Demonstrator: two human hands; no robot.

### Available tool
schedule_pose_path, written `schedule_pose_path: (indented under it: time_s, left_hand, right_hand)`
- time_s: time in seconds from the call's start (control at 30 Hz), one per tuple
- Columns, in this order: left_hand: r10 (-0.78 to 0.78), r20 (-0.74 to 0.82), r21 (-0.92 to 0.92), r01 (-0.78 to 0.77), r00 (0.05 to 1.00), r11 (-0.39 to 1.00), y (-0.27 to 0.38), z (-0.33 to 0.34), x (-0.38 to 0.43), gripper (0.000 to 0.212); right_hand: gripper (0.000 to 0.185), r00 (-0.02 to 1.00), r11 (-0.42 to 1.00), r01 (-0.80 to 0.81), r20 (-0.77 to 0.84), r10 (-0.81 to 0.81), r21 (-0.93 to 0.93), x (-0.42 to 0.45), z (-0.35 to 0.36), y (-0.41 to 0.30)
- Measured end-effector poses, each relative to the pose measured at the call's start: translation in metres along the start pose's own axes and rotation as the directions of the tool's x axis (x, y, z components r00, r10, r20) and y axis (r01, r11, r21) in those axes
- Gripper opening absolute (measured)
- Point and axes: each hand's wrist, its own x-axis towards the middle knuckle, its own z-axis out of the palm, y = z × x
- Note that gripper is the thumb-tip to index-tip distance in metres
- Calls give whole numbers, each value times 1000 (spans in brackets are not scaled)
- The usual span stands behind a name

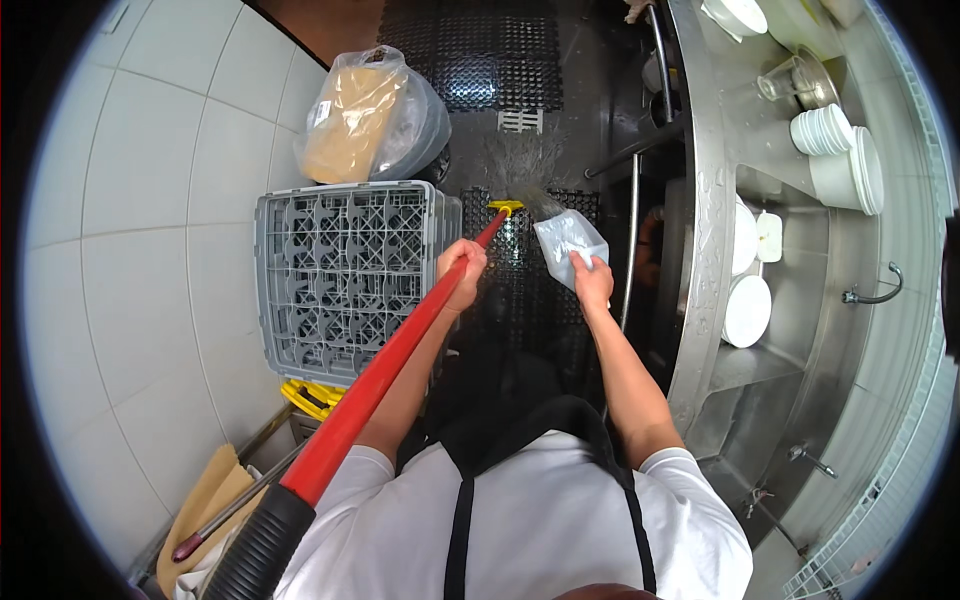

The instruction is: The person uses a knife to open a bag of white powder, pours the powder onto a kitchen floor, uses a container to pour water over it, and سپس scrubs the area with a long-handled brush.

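Observation:
My left hand (463,274) is closed around the red pole (409,330) of a floor-cleaning tool. Its yellow head (506,205) is down at a black rubber floor mat (480,219); whether it is a squeegee or a brush I cannot tell. The pole's black ribbed grip (259,544) runs back past my left side. In my right hand (592,281) is a translucent plastic jug (571,238), held by its handle and tipped forward. Water (529,161) streams from its mouth and splashes over the dark floor in front of the yellow head.
Stacked grey dishwasher racks (345,281) stand left, with a bagged brown package (352,120) beyond. A white drain grate (520,121) lies ahead, before another rubber mat (472,52). Along the right runs a steel sink counter (705,225) with white containers (844,169) and a metal rail (631,232) below.

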Motion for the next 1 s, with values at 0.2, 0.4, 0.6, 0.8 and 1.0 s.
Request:
schedule_pose_path:
  time_s: [0.2, 0.4, 0.6, 0.8, 1.0]
  left_hand:
    - [-6, 23, 18, 5, 1000, 1000, 5, -6, 6, 15]
    - [-11, 36, 41, 10, 999, 999, 1, -4, 13, 19]
    - [-11, 38, 135, 6, 999, 991, -8, -7, 30, 20]
    - [11, 286, -128, 27, 958, 991, 32, 2, 77, 17]
    - [189, 608, -172, -104, 771, 980, 104, 45, 140, 26]
  right_hand:
    - [54, 995, 993, 97, 10, -97, -65, 10, -23, -85]
    - [51, 966, 970, 239, -106, -234, 39, 9, -68, -116]
    - [36, 951, 871, 293, -217, -222, 394, -54, -203, -81]
    - [22, 750, 888, 252, -657, 73, 386, -167, -337, 90]
    - [35, 515, 927, -370, -816, 263, 65, -261, -350, 234]
